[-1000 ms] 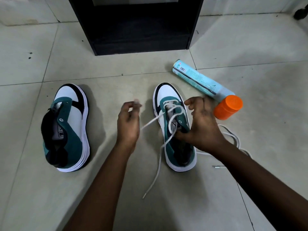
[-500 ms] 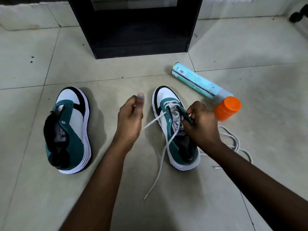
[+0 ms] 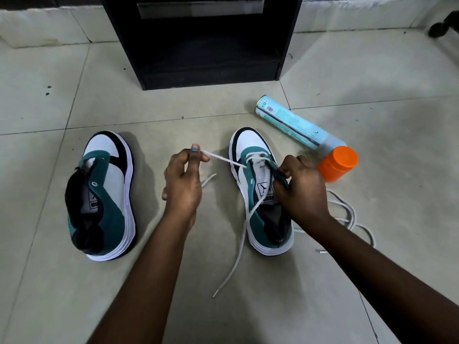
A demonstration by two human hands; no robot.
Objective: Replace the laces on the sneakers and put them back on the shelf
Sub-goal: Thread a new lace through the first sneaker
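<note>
Two teal, white and black sneakers lie on the tiled floor. The left sneaker (image 3: 101,194) has no lace. The right sneaker (image 3: 258,194) has a white lace (image 3: 244,234) through its front eyelets, with one end trailing toward me on the floor. My left hand (image 3: 183,182) pinches the other part of that lace, pulled taut to the left of the shoe. My right hand (image 3: 300,189) grips the shoe's right eyelet flap. A second white lace (image 3: 347,214) lies loose on the floor behind my right wrist.
A black shelf unit (image 3: 206,45) stands on the floor straight ahead, its lower compartment open. A light-blue spray can (image 3: 295,125) with an orange cap (image 3: 337,167) lies just right of the right sneaker. A pale wall base runs along the back.
My left hand has closed on the lace and pulled it taut to the left. My right hand shifted from over the tongue to the shoe's right flap.
</note>
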